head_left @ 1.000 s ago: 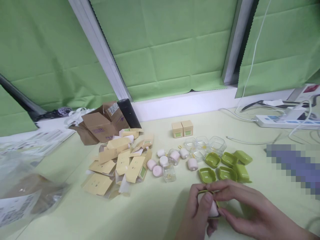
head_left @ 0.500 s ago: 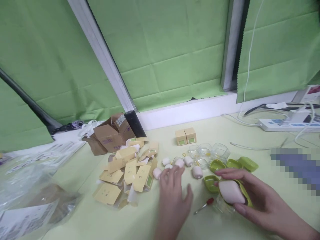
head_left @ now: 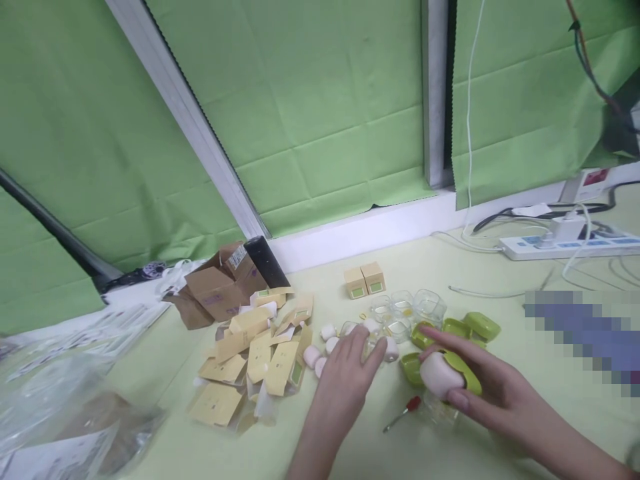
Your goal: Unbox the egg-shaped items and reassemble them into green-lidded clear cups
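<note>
One pale-pink rounded puff (head_left: 439, 375) w/ green lid (head_left: 471, 377), in right hand (head_left: 493, 395).

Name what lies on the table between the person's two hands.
The head view shows a small red-tipped tool and a green lid between the left hand and the right hand, which holds a pink puff.

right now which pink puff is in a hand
The pink puff in the right hand, held against a green lid; the others lie on the table.
</note>
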A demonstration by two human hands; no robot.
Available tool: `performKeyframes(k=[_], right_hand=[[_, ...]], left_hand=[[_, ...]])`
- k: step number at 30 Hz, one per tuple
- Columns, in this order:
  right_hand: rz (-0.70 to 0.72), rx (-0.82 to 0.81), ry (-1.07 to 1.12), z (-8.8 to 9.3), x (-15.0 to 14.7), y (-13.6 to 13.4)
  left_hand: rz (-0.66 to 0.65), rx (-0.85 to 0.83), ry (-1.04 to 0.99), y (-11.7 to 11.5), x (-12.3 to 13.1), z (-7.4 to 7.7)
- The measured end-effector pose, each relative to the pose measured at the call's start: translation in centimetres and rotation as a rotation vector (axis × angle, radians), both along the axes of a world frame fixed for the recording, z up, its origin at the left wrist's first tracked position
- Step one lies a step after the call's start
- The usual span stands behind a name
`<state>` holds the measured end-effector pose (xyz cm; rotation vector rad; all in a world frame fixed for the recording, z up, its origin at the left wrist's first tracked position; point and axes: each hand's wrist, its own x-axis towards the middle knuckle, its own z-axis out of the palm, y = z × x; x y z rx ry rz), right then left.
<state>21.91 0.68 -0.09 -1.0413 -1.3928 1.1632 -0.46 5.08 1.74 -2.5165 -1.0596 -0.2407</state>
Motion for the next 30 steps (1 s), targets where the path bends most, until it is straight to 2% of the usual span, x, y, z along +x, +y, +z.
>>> performKeyframes(k=[4, 7, 10, 14, 16, 18, 20, 22, 25, 27, 30], right_hand=[[-0.05, -0.09, 0.204, 0.3, -0.4, 0.5], [-0.035, -0.125, 0.231, 0.5, -0.3, 0.8], [-0.021, -0.125, 0.216, 0.8, -0.1, 0.9], [-0.066, -0.093, 0.204, 0.8, -0.1, 0.9], [-0.053, -0.084, 0.198, 0.7, -0.1, 0.9], [-0.009, -0.083, 0.187, 0.7, 0.0, 0.8], [0.012, -0.091, 0.19, 0.7, 0.0, 0.8], [-0.049, -0.085, 0.204, 0.8, -0.2, 0.7], [-0.13, -0.057, 0.169, 0.9, -0.4, 0.6], [-0.1, -0.079, 0.108, 1.0, -0.4, 0.6], [-0.084, -0.127, 0.037, 1.1, -0.2, 0.8]], left_hand=[[-0.032, -0.133, 0.167, 1.6, 1.3, 3.5], [-0.06, -0.206, 0.067, 2.2, 1.2, 5.1], [-0.009, -0.268, -0.115, 2.8, 0.4, 5.2], [0.038, -0.337, -0.126, 3.4, -0.3, 4.8], [0.054, -0.39, -0.218, 3.6, -0.3, 4.9], [0.111, -0.445, -0.405, 3.6, -0.3, 5.4], [0.193, -0.547, -0.744, 3.4, -0.1, 5.7], [0.228, -0.739, -1.191, 2.8, 0.1, 5.8], [0.171, -1.1, -1.74, 1.2, 0.7, 5.2], [0.138, -1.274, -1.949, 0.0, 1.2, 4.2], [0.145, -1.482, -2.154, -1.6, 2.1, 2.4]])
